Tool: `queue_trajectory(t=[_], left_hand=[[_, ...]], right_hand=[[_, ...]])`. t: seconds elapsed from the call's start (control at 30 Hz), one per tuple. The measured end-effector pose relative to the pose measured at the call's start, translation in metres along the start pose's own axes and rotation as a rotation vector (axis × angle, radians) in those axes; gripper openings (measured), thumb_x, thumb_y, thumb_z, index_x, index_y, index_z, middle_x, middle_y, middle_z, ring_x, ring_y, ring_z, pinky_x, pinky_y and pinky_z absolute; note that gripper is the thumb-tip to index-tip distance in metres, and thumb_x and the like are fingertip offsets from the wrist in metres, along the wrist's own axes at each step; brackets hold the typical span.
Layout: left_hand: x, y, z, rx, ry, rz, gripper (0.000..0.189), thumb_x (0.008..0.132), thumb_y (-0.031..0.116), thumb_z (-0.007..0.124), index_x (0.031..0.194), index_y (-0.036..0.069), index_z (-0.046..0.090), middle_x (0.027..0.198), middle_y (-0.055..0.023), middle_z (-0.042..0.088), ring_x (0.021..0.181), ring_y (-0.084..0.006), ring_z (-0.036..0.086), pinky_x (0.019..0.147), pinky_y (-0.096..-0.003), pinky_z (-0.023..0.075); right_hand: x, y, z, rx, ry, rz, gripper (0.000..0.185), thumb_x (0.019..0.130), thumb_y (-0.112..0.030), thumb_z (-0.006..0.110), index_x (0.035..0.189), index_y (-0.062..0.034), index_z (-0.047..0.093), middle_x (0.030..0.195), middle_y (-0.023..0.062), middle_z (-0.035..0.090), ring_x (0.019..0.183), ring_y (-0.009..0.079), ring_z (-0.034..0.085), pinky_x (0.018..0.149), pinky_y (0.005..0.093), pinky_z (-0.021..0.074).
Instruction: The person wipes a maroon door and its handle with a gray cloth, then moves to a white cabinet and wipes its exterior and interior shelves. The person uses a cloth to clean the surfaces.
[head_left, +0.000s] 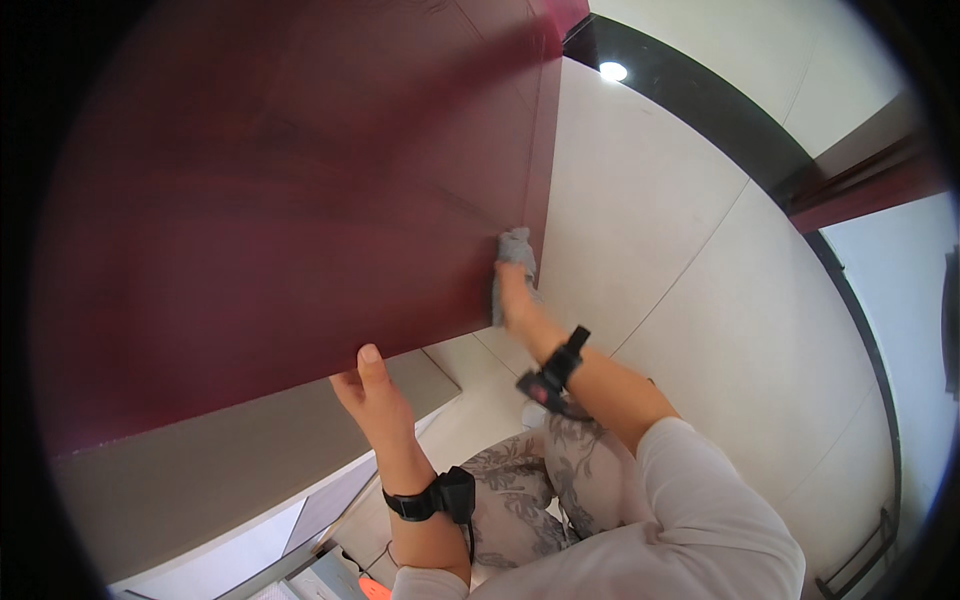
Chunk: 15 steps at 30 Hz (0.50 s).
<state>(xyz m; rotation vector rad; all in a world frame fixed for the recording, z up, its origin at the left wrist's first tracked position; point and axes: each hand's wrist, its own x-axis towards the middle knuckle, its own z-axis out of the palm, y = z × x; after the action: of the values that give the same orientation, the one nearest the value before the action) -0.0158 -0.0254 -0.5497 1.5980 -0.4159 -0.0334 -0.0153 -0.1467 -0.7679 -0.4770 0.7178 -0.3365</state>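
A glossy dark red tabletop (315, 225) spreads before me on the left. My right hand (516, 289), slightly blurred, holds a grey cloth (516, 246) against the tabletop near its right front corner. Part of the cloth hangs by the tabletop's edge, and my palm hides the rest. My left hand (379, 401) grips the front edge, thumb lying on top and fingers curled below, where their tips are hidden. A black strap with a small device (555, 379) sits on my right forearm, and a similar strapped device (450, 495) is on the left one.
Beneath the tabletop is a grey-brown panel (285, 435). Large pale floor tiles (660, 225) with a dark border strip (697, 97) lie to the right. At bottom left are grey boxes (326, 577) and an orange object (373, 587). A dark rail (862, 559) stands at lower right.
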Motion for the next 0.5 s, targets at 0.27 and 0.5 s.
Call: queue_trajectory(t=[0.27,0.5], left_hand=[[0.003,0.007,0.004,0.034,-0.050,0.012,0.046,0.092,0.021,0.062,0.131,0.002,0.046,0.125,-0.0066,0.053,0.112,-0.0150,0.049,0.098,-0.0303,0.0364],[0.004,0.010,0.007,-0.005,-0.111,0.037,0.041,0.093,0.017,0.060,0.130,0.003,0.048,0.123,-0.0044,0.054,0.111,-0.0123,0.049,0.096,-0.0279,0.0386]], right_hand=[[-0.074,-0.027,0.037,0.112,-0.050,-0.179,0.079,0.083,-0.006,0.049,0.150,-0.0015,0.006,0.145,0.0208,0.033,0.134,0.0288,0.032,0.110,0.0346,0.0253],[-0.128,0.013,0.053,-0.481,-0.093,-0.837,0.076,0.082,-0.004,0.048,0.149,-0.0018,0.014,0.142,0.0195,0.036,0.126,0.0286,0.040,0.106,0.0332,0.0287]])
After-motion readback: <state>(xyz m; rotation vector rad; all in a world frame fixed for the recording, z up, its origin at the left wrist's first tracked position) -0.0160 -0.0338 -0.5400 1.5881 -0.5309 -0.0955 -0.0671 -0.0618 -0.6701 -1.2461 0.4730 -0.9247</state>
